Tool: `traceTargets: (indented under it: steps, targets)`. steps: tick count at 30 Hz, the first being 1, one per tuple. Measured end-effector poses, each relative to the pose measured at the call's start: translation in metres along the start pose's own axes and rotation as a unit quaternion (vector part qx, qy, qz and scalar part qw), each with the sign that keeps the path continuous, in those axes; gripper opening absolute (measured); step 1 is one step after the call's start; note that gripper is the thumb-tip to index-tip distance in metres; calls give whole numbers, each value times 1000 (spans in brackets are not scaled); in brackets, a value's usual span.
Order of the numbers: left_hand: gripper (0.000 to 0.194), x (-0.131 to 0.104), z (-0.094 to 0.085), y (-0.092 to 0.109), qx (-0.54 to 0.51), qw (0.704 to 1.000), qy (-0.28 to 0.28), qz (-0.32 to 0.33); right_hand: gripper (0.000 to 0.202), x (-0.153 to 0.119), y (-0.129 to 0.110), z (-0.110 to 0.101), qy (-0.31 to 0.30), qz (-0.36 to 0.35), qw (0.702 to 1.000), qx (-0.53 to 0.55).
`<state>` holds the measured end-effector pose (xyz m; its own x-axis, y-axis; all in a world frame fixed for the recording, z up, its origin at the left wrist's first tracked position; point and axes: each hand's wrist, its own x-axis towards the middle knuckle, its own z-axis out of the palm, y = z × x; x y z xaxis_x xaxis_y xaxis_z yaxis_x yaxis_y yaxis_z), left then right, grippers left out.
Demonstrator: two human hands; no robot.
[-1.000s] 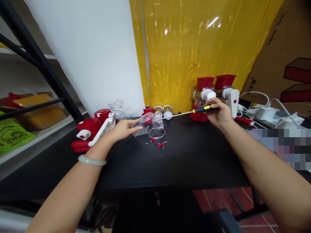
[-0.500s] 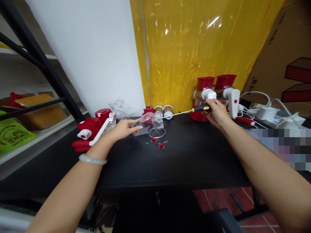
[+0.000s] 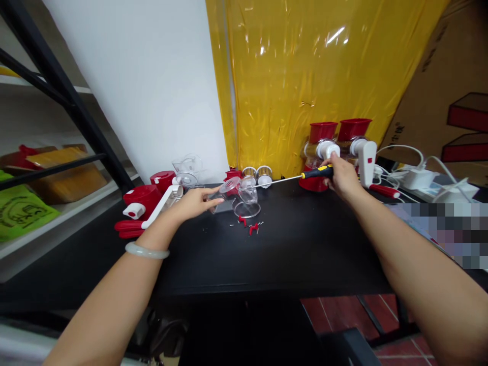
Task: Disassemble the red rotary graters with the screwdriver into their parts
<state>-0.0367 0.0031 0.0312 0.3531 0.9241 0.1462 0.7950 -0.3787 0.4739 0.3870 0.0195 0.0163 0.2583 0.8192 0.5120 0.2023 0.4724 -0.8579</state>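
Observation:
My left hand [image 3: 198, 202] is closed on the near left side of a clear plastic grater body [image 3: 247, 192], which lies tilted on the black table. In my right hand [image 3: 343, 175] is a long screwdriver [image 3: 314, 173] with a black and yellow handle. Its shaft points left, and the tip reaches the right side of the clear body; whether it sits on a screw is too small to tell. Just in front lie two small red plastic pieces [image 3: 253, 229] with several tiny screws around them. Behind stand two metal grater drums [image 3: 264, 175].
Red and white grater parts [image 3: 142, 201] and another clear body [image 3: 188, 170] lie at the left. Two assembled red-topped drum graters [image 3: 354, 129] stand at the back right, near white chargers and cables [image 3: 417, 175]. A black shelf frame [image 3: 76, 107] rises on the left.
My right hand and the screwdriver handle have shifted very slightly, with the tip still at the clear body. My left hand keeps its hold.

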Motion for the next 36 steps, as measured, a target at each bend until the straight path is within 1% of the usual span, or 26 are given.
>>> traceTargets:
  steps: [2,3,5,8,11,14,17,19,22,25,27,28,30,32,34,36]
  targets:
    - [74,1,-1,-2,34,999,5,9,46,0,1,-3,4,-11,998,-59]
    - [77,1,-2,-3,49,999,15,15,46,0,1,-4,5,-15,997,-77]
    - [81,2,-1,-6,67,996,47,22,46,-1,-1,-7,-13,-30,993,-115]
    - [77,3,2,-10,49,994,95,17,44,-1,-8,-10,-48,-61,981,-178]
    - [76,3,5,-11,9,992,123,16,41,-2,-14,-12,-93,-98,960,-246]
    - [73,3,6,-11,-2,992,120,34,37,-4,-18,-11,-168,-146,933,-284]
    - [67,2,5,-12,-41,991,100,80,36,-5,-17,-8,-215,-182,906,-317]
    - [65,1,3,-13,-75,988,94,100,36,-5,-14,-7,-231,-175,892,-346]
    - [67,-1,-1,-13,-108,984,106,96,34,-5,-7,-7,-260,-133,881,-372]
    - [71,-3,-6,-8,-169,974,121,84,33,-4,-2,-7,-266,-87,892,-356]
    - [76,-3,-9,0,-258,950,156,85,35,-5,-2,-4,-254,-71,908,-325]
    - [78,-2,-10,5,-312,928,184,84,36,-6,-4,-1,-249,-66,918,-303]
    - [77,1,-13,17,-419,866,261,75,40,-10,-8,6,-243,-56,935,-253]
    - [68,7,-16,31,-488,803,335,65,43,-16,-13,15,-238,-38,948,-208]
    - [57,12,-20,45,-533,759,368,72,45,-22,-15,25,-227,-15,958,-177]
    - [51,16,-24,58,-556,736,376,84,45,-27,-15,33,-218,4,964,-152]
